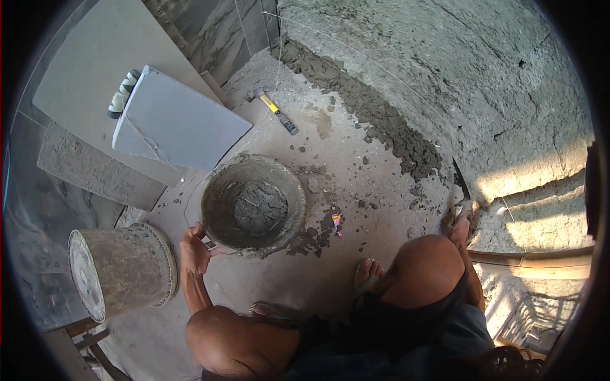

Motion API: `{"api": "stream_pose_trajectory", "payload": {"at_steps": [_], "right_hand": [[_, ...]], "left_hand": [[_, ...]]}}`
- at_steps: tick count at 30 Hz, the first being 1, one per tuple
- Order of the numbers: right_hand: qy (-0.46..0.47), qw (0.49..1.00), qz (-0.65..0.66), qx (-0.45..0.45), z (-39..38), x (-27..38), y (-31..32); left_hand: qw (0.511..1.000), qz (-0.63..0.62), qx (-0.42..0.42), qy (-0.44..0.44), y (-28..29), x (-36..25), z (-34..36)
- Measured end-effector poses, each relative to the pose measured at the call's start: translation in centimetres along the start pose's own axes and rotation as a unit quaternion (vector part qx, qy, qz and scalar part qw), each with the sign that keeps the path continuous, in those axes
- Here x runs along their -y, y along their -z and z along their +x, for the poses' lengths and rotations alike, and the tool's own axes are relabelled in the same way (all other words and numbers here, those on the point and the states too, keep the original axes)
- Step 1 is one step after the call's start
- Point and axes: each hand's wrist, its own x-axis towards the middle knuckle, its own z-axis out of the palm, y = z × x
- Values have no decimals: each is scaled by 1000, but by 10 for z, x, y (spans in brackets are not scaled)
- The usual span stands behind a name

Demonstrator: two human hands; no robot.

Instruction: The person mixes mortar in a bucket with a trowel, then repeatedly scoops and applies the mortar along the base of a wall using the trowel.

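My left hand (196, 251) has its fingers closed on the rim of the round grey tub (219, 197), at the near left of its edge, so the tub's mouth lies just ahead and to the right of that hand, with a heap of wet mortar (267, 206) in the bottom. The tub stands on the floor (381, 209) in front of my left knee (219, 336) and, being round, gives me no long axis to line up with. My right hand (462, 225) is out beyond my right knee (426, 263), low by the foot of the rough wall (413, 57); its fingers look curled near a pale bit, but I cannot tell whether they grasp anything. From there the tub lies well off to the left, with crumbs and a small pink packet (337, 223) between. The long line here is the mortar strip (381, 114) along the wall's base, running from far left to near right, its near end just ahead and to the left of my right hand. So my left is the nearer hand to the tub, my right to the strip.
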Motion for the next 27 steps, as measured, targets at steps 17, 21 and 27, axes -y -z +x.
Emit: {"api": "stream_pose_trajectory", "payload": {"at_steps": [17, 21, 27], "right_hand": [[199, 934, -178, 238, -39, 186, 3], [208, 898, -206, 327, -68, 237, 48], [232, 845, -254, 409, -86, 319, 140]], "left_hand": [[970, -223, -96, -8, -21, 16, -87], [934, -300, -193, -8, -11, 23, -122], [873, -383, -301, -24, 22, 32, -172]]}}
